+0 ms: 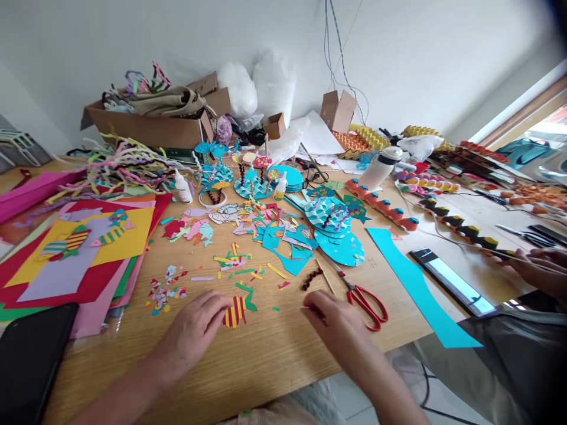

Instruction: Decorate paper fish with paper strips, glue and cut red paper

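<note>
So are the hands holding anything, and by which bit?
The left hand has its fingertips at the left edge of the striped paper; I can't tell if they grip it. Nothing shows in the right hand.

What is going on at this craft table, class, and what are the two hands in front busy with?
The left hand has its fingertips at the edge of a striped paper piece. The right hand is over the table, near a brown twisted strip and red-handled scissors; whether it grips anything is hidden. Colored paper scraps lie beyond them. At the far right, another person's hand is near a phone.
</note>
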Demonstrator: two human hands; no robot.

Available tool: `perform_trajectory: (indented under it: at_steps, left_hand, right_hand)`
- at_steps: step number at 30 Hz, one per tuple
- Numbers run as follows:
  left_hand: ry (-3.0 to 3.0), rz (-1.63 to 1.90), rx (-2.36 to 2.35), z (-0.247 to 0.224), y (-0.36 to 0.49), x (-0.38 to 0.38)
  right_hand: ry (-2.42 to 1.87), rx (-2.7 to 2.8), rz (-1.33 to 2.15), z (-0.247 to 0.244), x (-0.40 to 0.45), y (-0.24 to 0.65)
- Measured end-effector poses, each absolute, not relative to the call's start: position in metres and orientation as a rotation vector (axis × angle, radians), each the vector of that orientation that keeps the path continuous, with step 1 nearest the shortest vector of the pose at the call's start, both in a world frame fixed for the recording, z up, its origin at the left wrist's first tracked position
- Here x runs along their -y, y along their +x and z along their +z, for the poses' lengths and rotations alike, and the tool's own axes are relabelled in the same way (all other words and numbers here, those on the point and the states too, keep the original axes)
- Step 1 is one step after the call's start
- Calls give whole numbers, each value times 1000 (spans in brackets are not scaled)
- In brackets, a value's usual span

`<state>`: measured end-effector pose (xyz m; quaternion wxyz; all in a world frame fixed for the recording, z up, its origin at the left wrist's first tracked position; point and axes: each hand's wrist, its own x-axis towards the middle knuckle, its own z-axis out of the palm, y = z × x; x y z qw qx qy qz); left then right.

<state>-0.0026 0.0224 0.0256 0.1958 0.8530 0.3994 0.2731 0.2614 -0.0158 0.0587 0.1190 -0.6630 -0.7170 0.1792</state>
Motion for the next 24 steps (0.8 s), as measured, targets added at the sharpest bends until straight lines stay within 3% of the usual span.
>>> perform_trajectory:
  at_steps: [6,24]
  left_hand:
    - [2249,601,-1160,30,11,-35]
    - [2256,639,-1190,12,13,-31]
  right_hand:
    - [-1639,2258,786,48,-20,195]
    - [-1746,2332,820,34,-44,173]
